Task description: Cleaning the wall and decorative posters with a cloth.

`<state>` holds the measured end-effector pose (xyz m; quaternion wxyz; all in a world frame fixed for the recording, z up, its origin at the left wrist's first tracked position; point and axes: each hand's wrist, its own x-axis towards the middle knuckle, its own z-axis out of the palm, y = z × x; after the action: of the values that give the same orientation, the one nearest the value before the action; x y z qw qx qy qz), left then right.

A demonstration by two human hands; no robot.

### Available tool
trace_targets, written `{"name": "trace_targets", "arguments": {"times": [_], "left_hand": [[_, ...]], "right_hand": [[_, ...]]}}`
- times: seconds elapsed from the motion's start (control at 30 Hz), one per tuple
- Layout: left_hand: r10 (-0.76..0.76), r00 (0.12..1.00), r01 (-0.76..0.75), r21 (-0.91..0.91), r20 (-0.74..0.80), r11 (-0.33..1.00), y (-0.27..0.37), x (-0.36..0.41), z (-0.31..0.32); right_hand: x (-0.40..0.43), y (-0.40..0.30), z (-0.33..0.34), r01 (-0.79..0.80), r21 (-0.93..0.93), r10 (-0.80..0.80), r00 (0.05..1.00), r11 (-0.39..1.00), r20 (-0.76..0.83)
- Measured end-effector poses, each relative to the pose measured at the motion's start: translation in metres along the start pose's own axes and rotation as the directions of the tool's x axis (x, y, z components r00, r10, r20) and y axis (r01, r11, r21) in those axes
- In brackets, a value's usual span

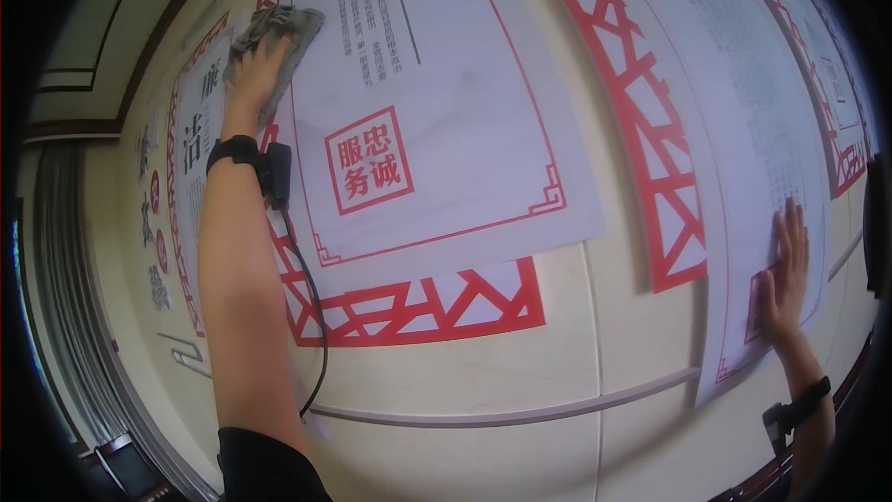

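My left hand (256, 80) presses a crumpled grey cloth (301, 31) against the upper left edge of a white wall panel (467, 139). That panel bears dark printed text, a red border line and a red square stamp (369, 160). Behind it a red lattice frame (418, 314) shows along the left and bottom. Over on the right, my right hand (787, 282) lies flat with nothing in it on the lower part of a second white panel (746, 188). Its palm covers part of a smaller red stamp.
A grey trim strip (502, 418) runs along the cream wall (446, 383) below the panels. At far left hang grey curtains (70, 237), with a dark chair (125, 467) below. A black cable (320, 314) dangles from the device (277, 174) on my left wrist.
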<state>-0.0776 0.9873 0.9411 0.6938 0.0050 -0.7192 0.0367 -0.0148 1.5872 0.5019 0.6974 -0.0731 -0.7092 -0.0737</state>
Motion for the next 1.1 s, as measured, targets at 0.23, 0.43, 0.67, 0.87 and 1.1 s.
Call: {"name": "trace_targets", "arguments": {"times": [0.23,0.43,0.67,0.87,1.1], "left_hand": [[-0.130,0.990,0.135,-0.107,0.048,0.985,0.065,-0.012,-0.022],[0.102,0.995,-0.098,-0.135,0.018,0.986,0.180,-0.002,-0.037],[0.251,0.964,-0.263,-0.178,-0.090,0.948,0.290,-0.007,-0.048],[0.332,0.933,-0.353,-0.178,-0.138,0.918,0.264,-0.026,-0.047],[0.169,0.984,-0.174,-0.123,-0.057,0.977,0.145,-0.047,-0.029]], "right_hand": [[0.005,-0.007,-0.012,-0.043,0.161,0.045,0.999,0.986,-0.004],[0.005,-0.004,-0.017,-0.041,0.231,0.040,0.999,0.972,0.008],[0.004,0.001,-0.016,-0.041,0.209,0.039,0.999,0.977,0.013],[0.004,0.000,-0.014,-0.039,0.223,0.037,0.999,0.974,0.013],[0.002,0.004,-0.011,-0.023,0.190,0.020,1.000,0.982,0.019]]}}
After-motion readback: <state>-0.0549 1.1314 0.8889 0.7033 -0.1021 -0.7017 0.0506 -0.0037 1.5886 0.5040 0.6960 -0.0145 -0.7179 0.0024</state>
